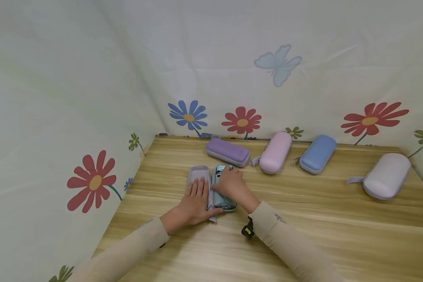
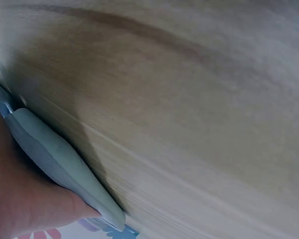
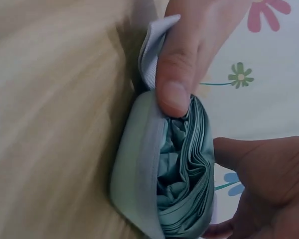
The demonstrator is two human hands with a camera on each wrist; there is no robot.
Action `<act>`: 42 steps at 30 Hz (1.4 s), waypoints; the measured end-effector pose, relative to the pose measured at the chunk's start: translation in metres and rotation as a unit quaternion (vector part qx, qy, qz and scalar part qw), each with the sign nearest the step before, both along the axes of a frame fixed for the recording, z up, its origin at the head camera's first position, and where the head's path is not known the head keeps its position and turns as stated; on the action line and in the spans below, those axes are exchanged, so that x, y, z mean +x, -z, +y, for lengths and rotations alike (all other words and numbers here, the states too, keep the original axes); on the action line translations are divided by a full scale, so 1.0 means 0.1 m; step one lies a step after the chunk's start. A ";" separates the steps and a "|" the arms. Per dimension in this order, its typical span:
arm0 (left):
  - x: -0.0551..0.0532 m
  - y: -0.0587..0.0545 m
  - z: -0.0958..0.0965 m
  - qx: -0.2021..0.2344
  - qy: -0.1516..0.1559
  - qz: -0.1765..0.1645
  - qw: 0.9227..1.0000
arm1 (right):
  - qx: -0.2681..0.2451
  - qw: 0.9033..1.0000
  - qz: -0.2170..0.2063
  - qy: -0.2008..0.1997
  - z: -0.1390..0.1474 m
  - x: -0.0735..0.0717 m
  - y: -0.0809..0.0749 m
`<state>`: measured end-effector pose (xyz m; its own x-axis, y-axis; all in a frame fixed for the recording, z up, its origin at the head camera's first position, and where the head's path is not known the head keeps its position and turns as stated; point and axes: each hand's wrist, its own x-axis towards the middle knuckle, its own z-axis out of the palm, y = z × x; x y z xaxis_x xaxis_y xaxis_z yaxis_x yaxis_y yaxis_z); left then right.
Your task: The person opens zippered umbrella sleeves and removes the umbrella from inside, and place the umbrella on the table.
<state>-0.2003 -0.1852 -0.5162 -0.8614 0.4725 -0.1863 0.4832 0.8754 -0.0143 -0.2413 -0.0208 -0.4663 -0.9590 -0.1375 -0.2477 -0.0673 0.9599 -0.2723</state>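
Observation:
An opened zip case point(image 1: 199, 172) in pale grey-green lies on the table, its two halves spread side by side. In its right half sits a compact umbrella point(image 3: 187, 174) of pleated, shiny teal fabric. My left hand point(image 1: 194, 203) presses flat on the left half with straight fingers, and its thumb point(image 3: 174, 94) reaches across to the near end of the right half, beside a fabric tab point(image 3: 152, 50). Over the umbrella's far part, my right hand point(image 1: 234, 186) bends its fingers and grips the umbrella; its fingertips are partly hidden. In the left wrist view, the case's side point(image 2: 65, 159) shows beside the left thumb.
Behind the opened case lies a closed purple case point(image 1: 227, 150). To the right are a pink case point(image 1: 276, 152), a blue case point(image 1: 318, 153) and a whitish case point(image 1: 387, 176), all with straps. A flower-printed curtain point(image 1: 211, 78) borders the wooden table point(image 1: 320, 223).

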 end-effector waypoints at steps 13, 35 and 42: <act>-0.01 0.03 -0.02 0.007 0.004 -0.010 1.000 | -0.015 0.999 -0.032 -0.019 -0.01 -0.15 -0.11; -0.03 0.06 0.01 0.003 0.006 -0.016 1.000 | -0.230 0.972 -0.053 0.001 0.47 -0.21 -0.05; -0.05 -0.01 -0.02 -0.004 0.023 -0.007 1.000 | -0.311 0.949 -0.045 -0.024 0.64 -0.15 -0.22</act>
